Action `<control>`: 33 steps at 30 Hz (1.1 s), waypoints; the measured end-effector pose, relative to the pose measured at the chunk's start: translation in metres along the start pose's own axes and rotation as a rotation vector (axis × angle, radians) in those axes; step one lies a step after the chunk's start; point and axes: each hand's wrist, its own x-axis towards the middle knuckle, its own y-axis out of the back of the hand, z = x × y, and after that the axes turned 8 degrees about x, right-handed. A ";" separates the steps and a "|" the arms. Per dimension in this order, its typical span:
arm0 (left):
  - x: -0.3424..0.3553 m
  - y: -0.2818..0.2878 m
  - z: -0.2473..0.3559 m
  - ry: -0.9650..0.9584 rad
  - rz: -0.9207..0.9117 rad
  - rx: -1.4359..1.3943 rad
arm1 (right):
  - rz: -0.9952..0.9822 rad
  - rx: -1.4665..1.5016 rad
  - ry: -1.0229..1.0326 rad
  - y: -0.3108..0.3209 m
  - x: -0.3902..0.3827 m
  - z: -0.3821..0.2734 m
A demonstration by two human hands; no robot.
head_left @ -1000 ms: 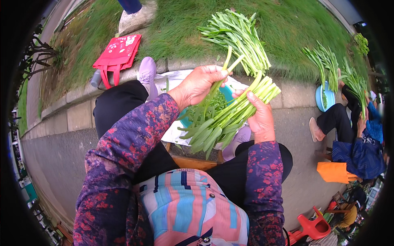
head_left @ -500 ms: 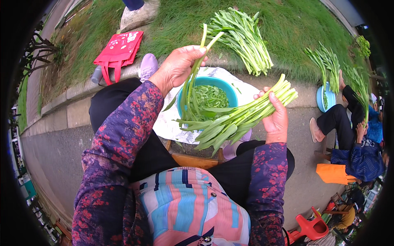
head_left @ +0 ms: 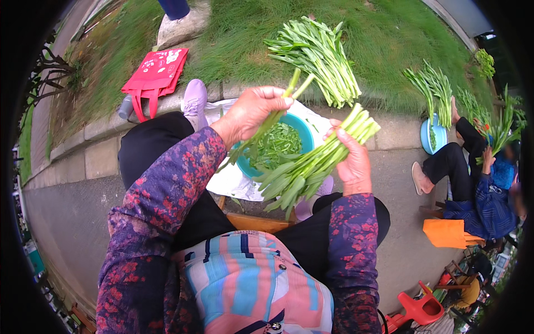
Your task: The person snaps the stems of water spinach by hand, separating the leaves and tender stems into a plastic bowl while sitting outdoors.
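Note:
My left hand [head_left: 253,111] is closed round a few pale green stalks [head_left: 289,89] with leaves trailing down over the basin. My right hand [head_left: 350,158] grips a thick bunch of leafy greens [head_left: 311,161], cut stem ends pointing up and right, leaves hanging lower left. Between and behind the hands a turquoise basin [head_left: 303,133] of chopped green pieces [head_left: 272,142] rests on a white sheet [head_left: 222,181], partly hidden by both bunches. Beyond it a larger pile of greens [head_left: 322,61] lies at the grass edge.
A red bag [head_left: 156,75] and grey bottle [head_left: 126,107] lie by the kerb [head_left: 100,133]. At right a seated person [head_left: 481,206] holds greens beside a light blue basin [head_left: 433,142] and an orange bag [head_left: 445,234]. A red plastic chair [head_left: 423,303] stands lower right.
From half a second ago, my left hand has moved down with its stalks, and my right hand slightly left with the bunch. The seated person's greens have shifted.

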 end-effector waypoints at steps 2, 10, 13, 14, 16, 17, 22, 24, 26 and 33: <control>-0.002 -0.015 -0.008 0.033 -0.038 -0.039 | -0.008 0.040 -0.053 -0.008 0.003 0.008; -0.009 -0.048 -0.015 0.154 -0.052 -0.154 | -0.082 0.076 -0.053 -0.030 -0.001 0.016; -0.007 -0.046 -0.019 0.166 -0.072 -0.138 | -0.098 0.083 -0.084 -0.024 -0.001 0.017; -0.007 -0.044 -0.021 0.169 -0.082 -0.140 | -0.095 0.095 -0.088 -0.024 -0.001 0.018; -0.006 -0.041 -0.022 0.138 -0.076 -0.076 | -0.089 0.119 -0.098 -0.024 -0.001 0.020; -0.006 -0.041 -0.021 0.125 -0.074 -0.047 | -0.078 0.127 -0.096 -0.022 -0.002 0.019; 0.001 -0.024 -0.015 0.071 0.004 0.028 | -0.166 0.101 -0.058 -0.016 -0.001 0.014; 0.005 -0.017 -0.012 0.043 0.030 -0.002 | -0.165 0.099 -0.053 -0.011 -0.001 0.013; 0.007 -0.007 -0.008 0.013 0.031 0.029 | -0.165 0.077 -0.051 -0.007 -0.003 0.008; 0.009 0.010 0.016 -0.129 0.121 0.117 | -0.156 0.116 -0.040 0.000 -0.009 -0.003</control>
